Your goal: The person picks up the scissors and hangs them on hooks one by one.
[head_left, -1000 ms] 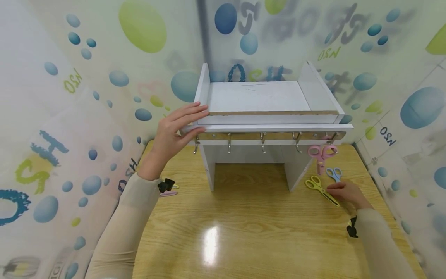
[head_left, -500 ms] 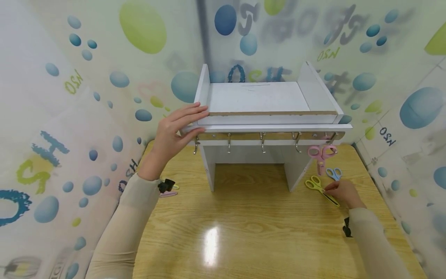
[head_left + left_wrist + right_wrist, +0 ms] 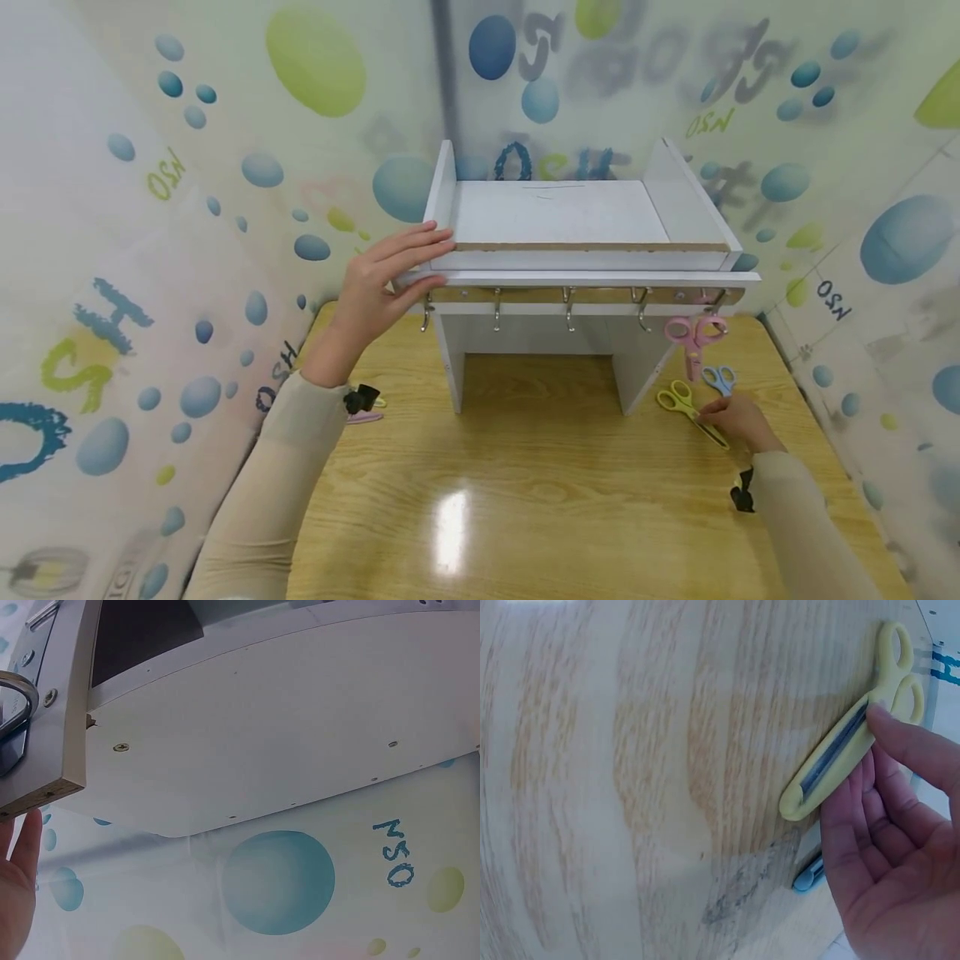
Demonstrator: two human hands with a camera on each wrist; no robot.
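A white wooden shelf with a rail of metal hooks along its front stands on the table. My left hand holds the rail's left end, fingers over the top and thumb at the front. In the left wrist view, fingertips touch the rail's end beside the shelf's side panel. My right hand pinches yellow scissors near the pivot, thumb on one side and fingers on the other. In the right wrist view, the yellow scissors have their covered blades together.
Pink scissors hang from the rightmost hook. Blue scissors lie just behind my right hand. More scissors, pink and yellow, lie left of the shelf, partly behind my left wrist. Patterned walls enclose the wooden table.
My right hand has shifted slightly left, closing its thumb and fingers on the yellow scissors. The left hand keeps its hold on the shelf. The head view has tilted a little.
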